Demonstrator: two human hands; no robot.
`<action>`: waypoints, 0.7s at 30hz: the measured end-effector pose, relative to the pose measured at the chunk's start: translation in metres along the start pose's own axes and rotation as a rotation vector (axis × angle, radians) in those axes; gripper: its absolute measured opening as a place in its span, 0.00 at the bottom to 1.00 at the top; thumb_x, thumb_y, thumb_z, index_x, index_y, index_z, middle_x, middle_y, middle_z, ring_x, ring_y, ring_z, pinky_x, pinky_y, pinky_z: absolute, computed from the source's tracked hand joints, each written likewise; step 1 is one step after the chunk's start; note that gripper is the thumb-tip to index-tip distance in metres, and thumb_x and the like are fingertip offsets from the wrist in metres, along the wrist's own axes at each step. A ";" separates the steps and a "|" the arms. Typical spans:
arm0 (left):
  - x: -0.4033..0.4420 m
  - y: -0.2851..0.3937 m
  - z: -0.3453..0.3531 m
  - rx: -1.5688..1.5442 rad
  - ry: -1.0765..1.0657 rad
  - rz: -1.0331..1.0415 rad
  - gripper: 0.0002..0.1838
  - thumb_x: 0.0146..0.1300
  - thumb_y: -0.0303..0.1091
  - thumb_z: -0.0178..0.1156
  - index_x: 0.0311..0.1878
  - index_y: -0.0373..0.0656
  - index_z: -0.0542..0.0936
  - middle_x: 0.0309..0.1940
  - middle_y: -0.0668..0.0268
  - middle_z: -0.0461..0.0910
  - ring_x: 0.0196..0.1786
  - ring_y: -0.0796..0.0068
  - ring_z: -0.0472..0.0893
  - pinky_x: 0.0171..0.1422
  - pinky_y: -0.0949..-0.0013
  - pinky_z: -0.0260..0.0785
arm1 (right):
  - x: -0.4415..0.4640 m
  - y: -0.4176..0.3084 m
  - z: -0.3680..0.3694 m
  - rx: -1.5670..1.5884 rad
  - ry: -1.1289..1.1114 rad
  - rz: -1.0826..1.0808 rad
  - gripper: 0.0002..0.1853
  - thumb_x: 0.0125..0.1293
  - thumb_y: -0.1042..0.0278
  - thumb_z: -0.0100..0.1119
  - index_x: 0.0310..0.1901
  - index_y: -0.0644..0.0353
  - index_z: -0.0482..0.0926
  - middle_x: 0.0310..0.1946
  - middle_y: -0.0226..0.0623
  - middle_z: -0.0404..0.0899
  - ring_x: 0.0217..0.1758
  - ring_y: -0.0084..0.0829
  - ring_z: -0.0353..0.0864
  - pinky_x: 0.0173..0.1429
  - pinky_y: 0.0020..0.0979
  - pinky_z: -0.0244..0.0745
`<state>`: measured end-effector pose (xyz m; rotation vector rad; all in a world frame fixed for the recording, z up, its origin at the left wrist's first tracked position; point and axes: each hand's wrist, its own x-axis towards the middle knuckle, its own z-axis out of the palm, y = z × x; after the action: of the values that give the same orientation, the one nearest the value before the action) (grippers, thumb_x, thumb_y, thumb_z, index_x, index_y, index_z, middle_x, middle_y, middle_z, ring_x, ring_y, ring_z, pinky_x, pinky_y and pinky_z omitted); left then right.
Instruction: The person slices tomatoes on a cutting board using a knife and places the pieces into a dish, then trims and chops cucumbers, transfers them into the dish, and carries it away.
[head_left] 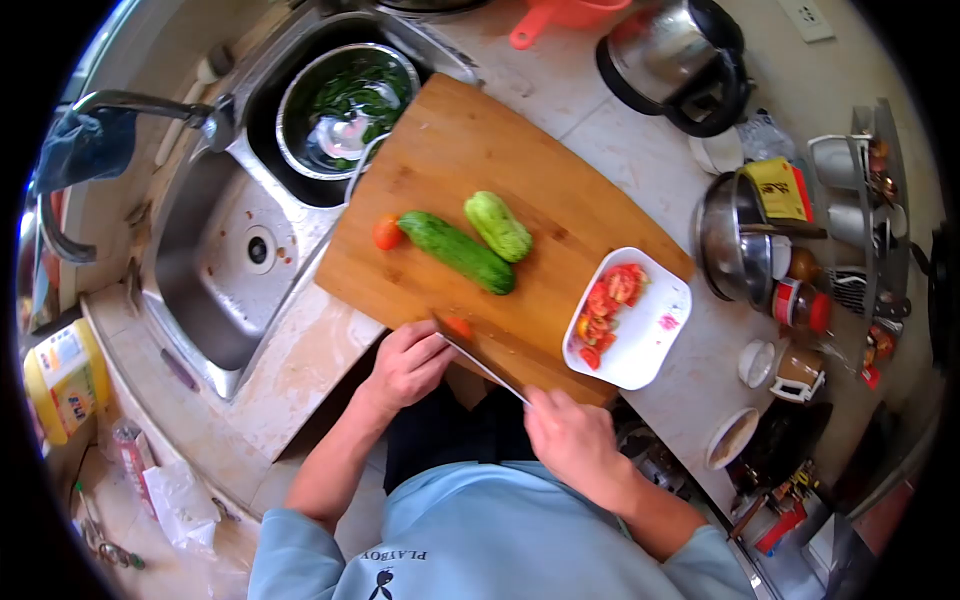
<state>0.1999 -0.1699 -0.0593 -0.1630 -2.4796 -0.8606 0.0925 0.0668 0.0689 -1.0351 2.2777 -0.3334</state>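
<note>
A knife (485,371) is held by its handle in my right hand (572,437), its blade slanting up and left toward my left hand. My left hand (410,366) has its fingers bent together at the blade's far end, by the board's near edge; what they hold is hidden. Just beyond the blade lies a small red-orange tomato piece (458,327). On the wooden cutting board (440,150) rest a dark green cucumber (455,252), a lighter, peeled-looking one (498,227) and a small tomato (387,232). Cut tomato (601,308) fills the left side of a white dish (650,335).
At the left is a steel sink (215,250), with a metal bowl (290,110) of leafy greens in its upper basin. A kettle (660,60) stands beyond the board. Bowls, jars and a rack (880,220) line the right. A yellow bottle (68,380) stands far left.
</note>
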 end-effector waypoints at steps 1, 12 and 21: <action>-0.007 0.000 0.002 -0.016 -0.021 0.002 0.15 0.47 0.20 0.73 0.42 0.38 0.89 0.46 0.61 0.87 0.49 0.57 0.86 0.50 0.59 0.82 | 0.011 -0.001 0.007 0.013 0.006 -0.011 0.06 0.74 0.65 0.62 0.46 0.57 0.79 0.30 0.42 0.82 0.26 0.49 0.87 0.29 0.50 0.82; -0.015 0.000 -0.004 0.034 0.000 -0.006 0.19 0.49 0.21 0.75 0.49 0.40 0.90 0.49 0.63 0.88 0.44 0.62 0.84 0.46 0.60 0.77 | 0.004 0.027 0.007 0.041 0.003 0.004 0.07 0.76 0.63 0.62 0.44 0.55 0.81 0.30 0.42 0.83 0.26 0.51 0.86 0.30 0.52 0.81; -0.010 -0.011 -0.003 0.041 -0.089 0.077 0.16 0.45 0.28 0.70 0.42 0.40 0.89 0.45 0.63 0.86 0.46 0.62 0.85 0.42 0.61 0.75 | 0.002 0.000 -0.014 -0.049 0.003 -0.043 0.10 0.73 0.64 0.65 0.50 0.57 0.83 0.29 0.40 0.80 0.27 0.47 0.87 0.29 0.49 0.81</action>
<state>0.2068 -0.1797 -0.0684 -0.2864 -2.5529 -0.7863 0.0819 0.0650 0.0789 -1.1104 2.2795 -0.2983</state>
